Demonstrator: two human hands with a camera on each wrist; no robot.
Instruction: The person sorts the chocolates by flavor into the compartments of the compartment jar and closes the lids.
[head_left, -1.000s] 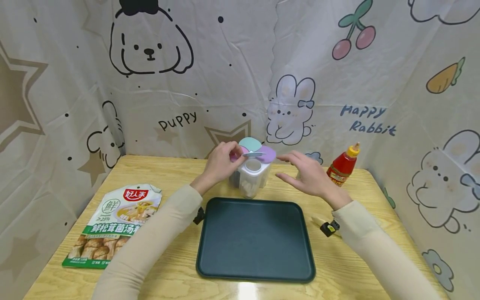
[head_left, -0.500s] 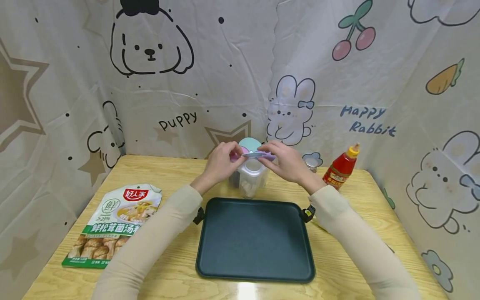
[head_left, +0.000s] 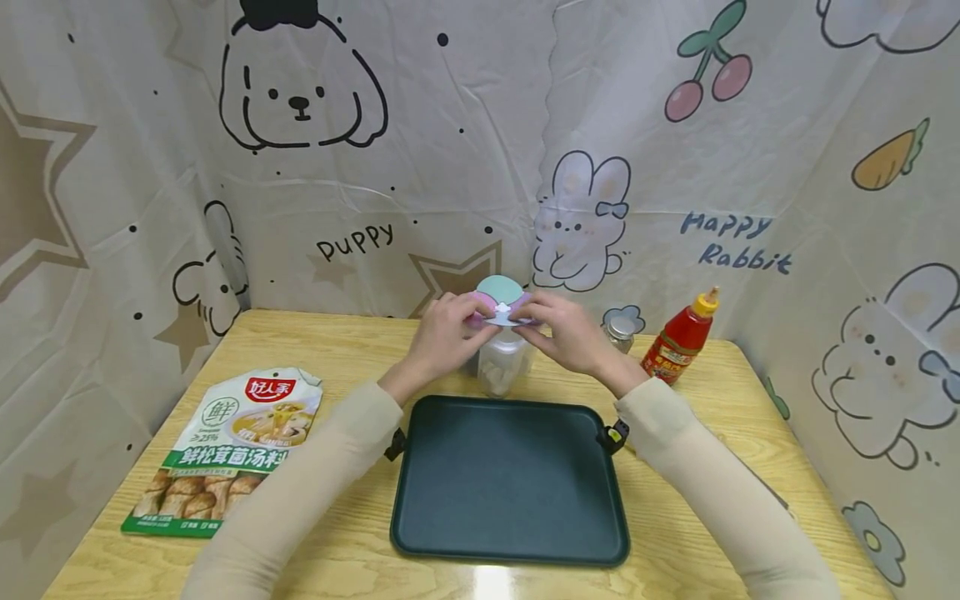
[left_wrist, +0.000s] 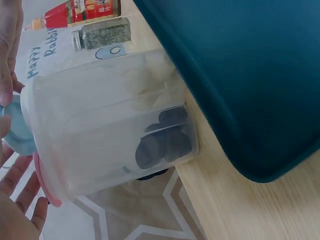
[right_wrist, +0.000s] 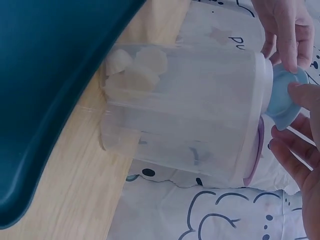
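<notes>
A clear lidded storage container (head_left: 501,371) with several compartments stands behind the tray. Its petal-shaped lids are green, pink, purple and blue. The blue lid (right_wrist: 282,97) is tilted up from its opening at the front. My left hand (head_left: 444,335) pinches this lid's left side between thumb and fingers. On its other side my right hand (head_left: 566,335) pinches the same lid, thumb beneath and fingers on top in the head view. Pale chunks (right_wrist: 135,72) lie in one compartment, dark round pieces (left_wrist: 165,142) in another. The hands partly cover the pink and purple lids.
A dark green tray (head_left: 510,483) lies in front of the container. To the left is a mushroom soup packet (head_left: 225,450). A red sauce bottle (head_left: 678,337) and a small herb jar (left_wrist: 105,34) stand at right. A patterned cloth (head_left: 420,183) hangs behind the table.
My right hand has come in from the right and taken hold of the blue lid beside my left hand. The lid now tilts more toward the camera. The left hand has barely moved.
</notes>
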